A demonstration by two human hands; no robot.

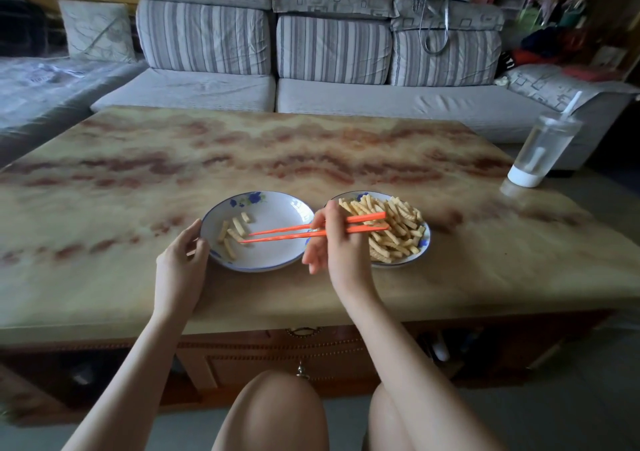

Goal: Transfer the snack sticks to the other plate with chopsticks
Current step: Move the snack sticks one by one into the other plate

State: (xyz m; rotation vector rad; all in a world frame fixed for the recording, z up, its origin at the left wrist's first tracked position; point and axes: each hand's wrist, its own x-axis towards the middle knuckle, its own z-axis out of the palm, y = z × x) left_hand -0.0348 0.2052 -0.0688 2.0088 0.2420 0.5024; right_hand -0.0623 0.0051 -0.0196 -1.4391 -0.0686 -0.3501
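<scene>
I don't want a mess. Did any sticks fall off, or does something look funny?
Nothing has spilled: the sticks all lie in the left plate or the right plate, none on the table. Only the cup stands out. It sits right at the table's far right edge, where a bump might tip it off.

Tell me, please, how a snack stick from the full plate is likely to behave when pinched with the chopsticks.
The snack sticks look thin, dry and ridged, so probably light and stiff. They look brittle; a hard pinch from the chopsticks in the right hand could snap one. Loosely piled, neighbours may shift.
</scene>
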